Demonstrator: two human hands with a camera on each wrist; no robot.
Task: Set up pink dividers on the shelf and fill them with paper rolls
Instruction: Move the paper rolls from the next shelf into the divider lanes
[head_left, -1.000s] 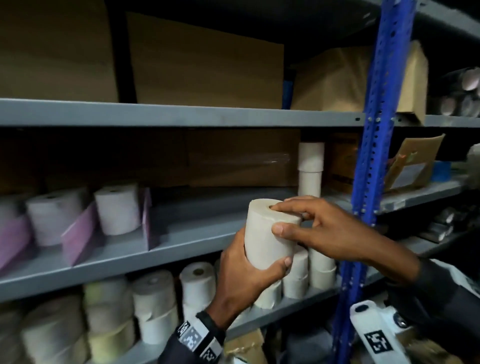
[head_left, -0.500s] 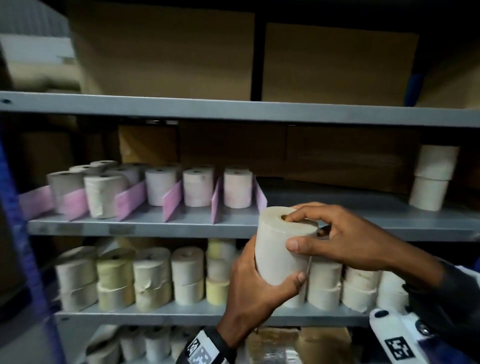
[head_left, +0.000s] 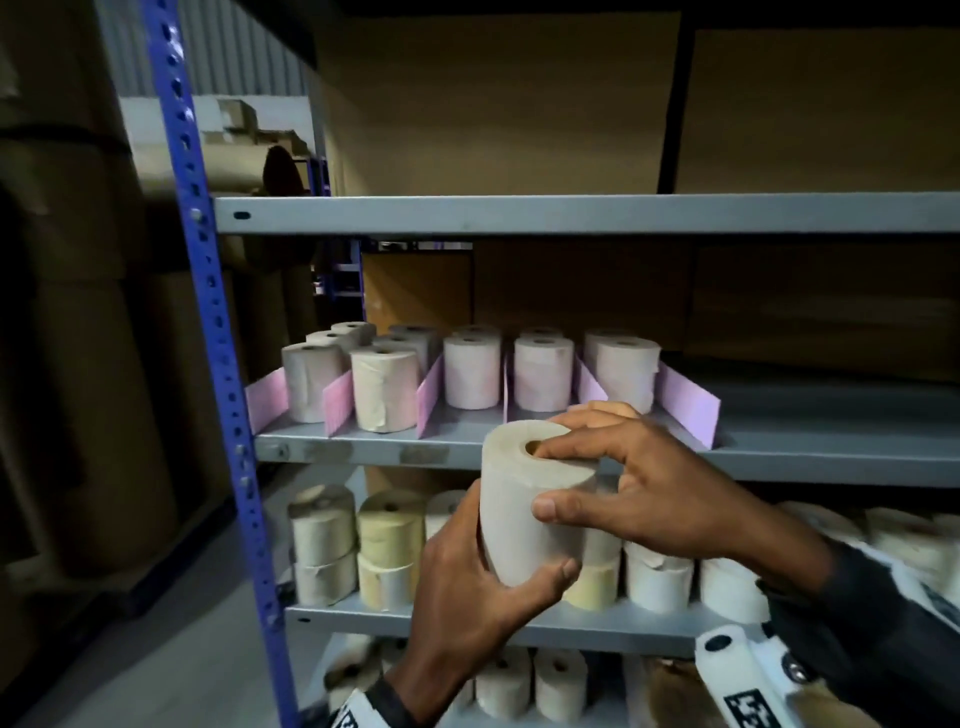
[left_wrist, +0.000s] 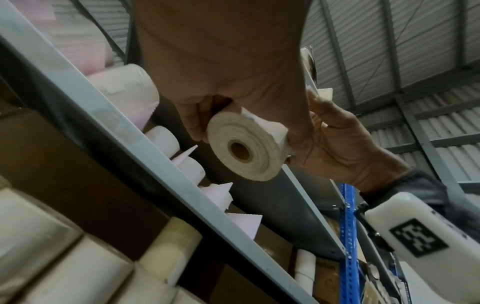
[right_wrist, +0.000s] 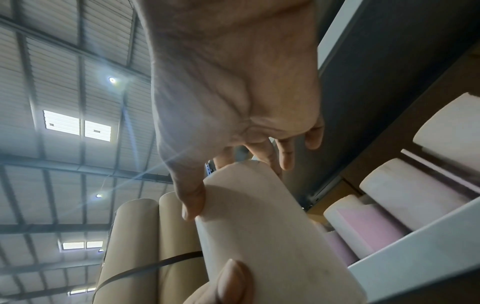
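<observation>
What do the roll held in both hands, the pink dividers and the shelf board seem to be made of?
Held roll: tightly wound paper, matt off-white; wound layers around a hollow core show in the left wrist view.
Pink dividers: probably thin card or paper, matt; flat sheets with thin edges.
Shelf board: likely painted metal, smooth grey, with a slot in its front edge.

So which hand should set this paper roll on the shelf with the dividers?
Probably right: the right hand grips the paper roll by its top, nearest the bare shelf beyond the last pink divider; left hand cups underneath.
</observation>
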